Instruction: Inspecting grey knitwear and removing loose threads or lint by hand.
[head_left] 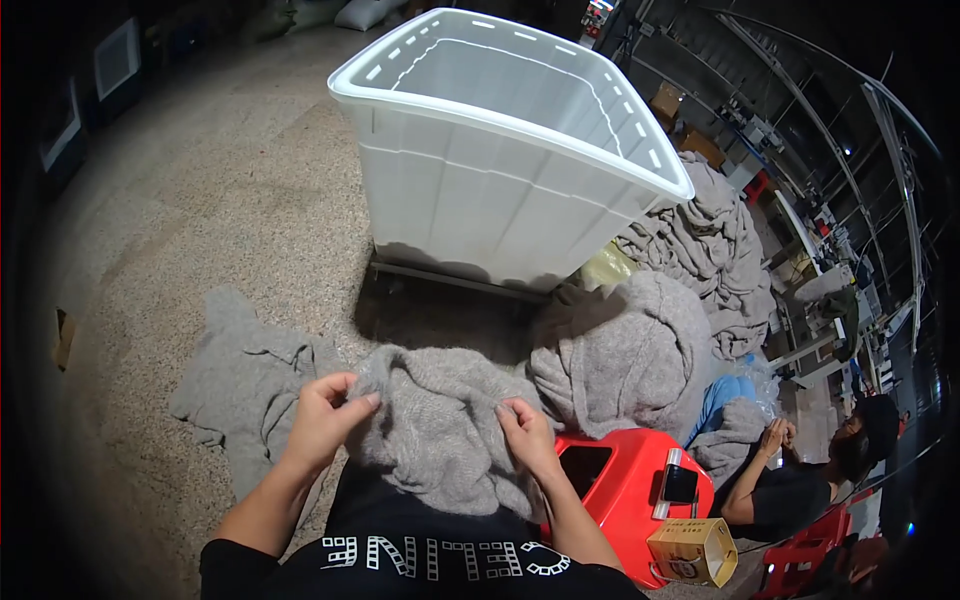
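A grey-beige knitted garment (445, 430) is stretched between my two hands, its fabric bunched and sagging over my lap. My left hand (327, 415) pinches its upper left edge between thumb and fingers. On the other side, my right hand (525, 432) grips the right edge with curled fingers. Another grey knit piece (255, 375) lies spread on the floor to the left, close to my left forearm. Just right of my right hand, a large rounded bundle of the same knit (630, 355) rests beside a red plastic stool (625, 480).
A big white plastic bin (470, 185) stands ahead on a low base. Behind it on the right lies a heap of knitwear (715, 250). The stool carries a yellow box (692, 550) and a dark phone-like device (681, 484). A seated person (800, 480) works at the right.
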